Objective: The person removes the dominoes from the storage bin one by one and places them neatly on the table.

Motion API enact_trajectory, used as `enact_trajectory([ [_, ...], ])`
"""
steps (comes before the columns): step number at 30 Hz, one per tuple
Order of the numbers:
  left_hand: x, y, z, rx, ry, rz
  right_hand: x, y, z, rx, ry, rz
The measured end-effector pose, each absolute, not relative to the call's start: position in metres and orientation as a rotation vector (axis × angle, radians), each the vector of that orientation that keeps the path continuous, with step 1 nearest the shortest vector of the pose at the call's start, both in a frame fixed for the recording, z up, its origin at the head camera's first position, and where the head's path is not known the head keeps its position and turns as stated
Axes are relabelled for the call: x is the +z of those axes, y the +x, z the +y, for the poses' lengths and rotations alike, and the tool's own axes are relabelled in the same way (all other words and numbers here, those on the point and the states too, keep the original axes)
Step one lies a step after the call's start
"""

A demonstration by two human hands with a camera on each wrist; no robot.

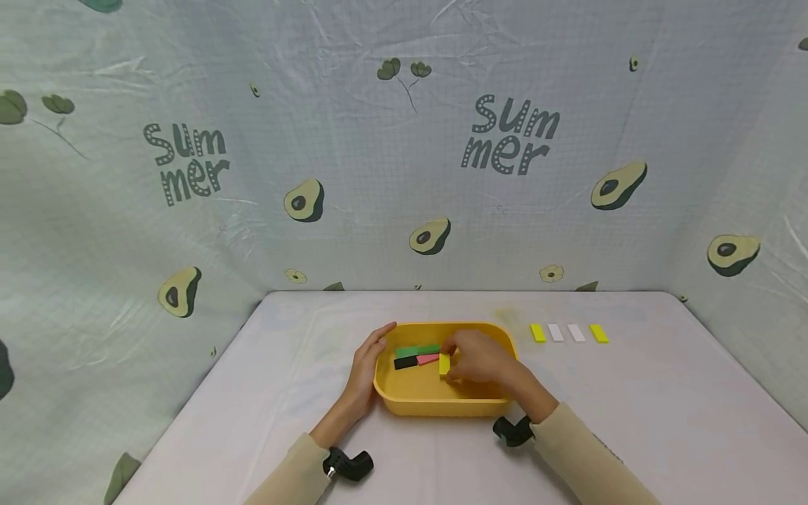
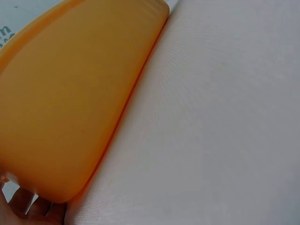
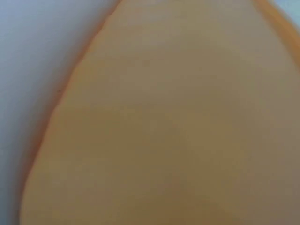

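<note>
A yellow-orange plastic tray (image 1: 442, 408) with raised walls stands on the table in the head view. Along its left wall lies my left hand (image 1: 361, 372), fingers stretched against the outside near the rim. Inside the tray, my right hand (image 1: 481, 358) pinches a small yellow block (image 1: 445, 365) between thumb and fingers. Just left of it lie green blocks (image 1: 407, 352), a black block (image 1: 406, 362) and a pink block (image 1: 427, 358). The tray's outer wall (image 2: 79, 93) fills much of the left wrist view. In the right wrist view the tray wall (image 3: 154, 117) hides the right hand.
To the right of the tray, a spaced row on the white-covered table (image 1: 631, 421) holds two yellow blocks (image 1: 537, 333) (image 1: 599, 334) and two white blocks (image 1: 555, 333) (image 1: 576, 333). A printed curtain (image 1: 379, 154) hangs behind and beside the table.
</note>
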State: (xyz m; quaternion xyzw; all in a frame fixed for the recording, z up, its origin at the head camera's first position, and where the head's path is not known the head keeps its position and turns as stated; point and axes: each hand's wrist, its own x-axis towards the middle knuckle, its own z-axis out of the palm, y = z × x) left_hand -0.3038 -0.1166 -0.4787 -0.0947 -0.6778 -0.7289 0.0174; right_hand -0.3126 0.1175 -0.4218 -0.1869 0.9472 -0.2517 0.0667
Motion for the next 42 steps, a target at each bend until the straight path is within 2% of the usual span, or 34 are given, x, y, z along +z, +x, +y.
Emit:
enact_trajectory([
  [21, -0.481, -0.304, -0.117, -2.283, -0.284, -2.091, -0.398, -0.306, 0.131, -0.813, -0.593, 2.844],
  [35, -0.48, -0.305, -0.116, -2.256, -0.288, -2.115, -0.381, -0.306, 0.15, -0.783, -0.803, 2.845],
  [42, -0.481, -0.304, -0.117, -2.257, -0.297, -2.117, -0.376, -0.309, 0.159, -0.844, -0.798, 2.833],
])
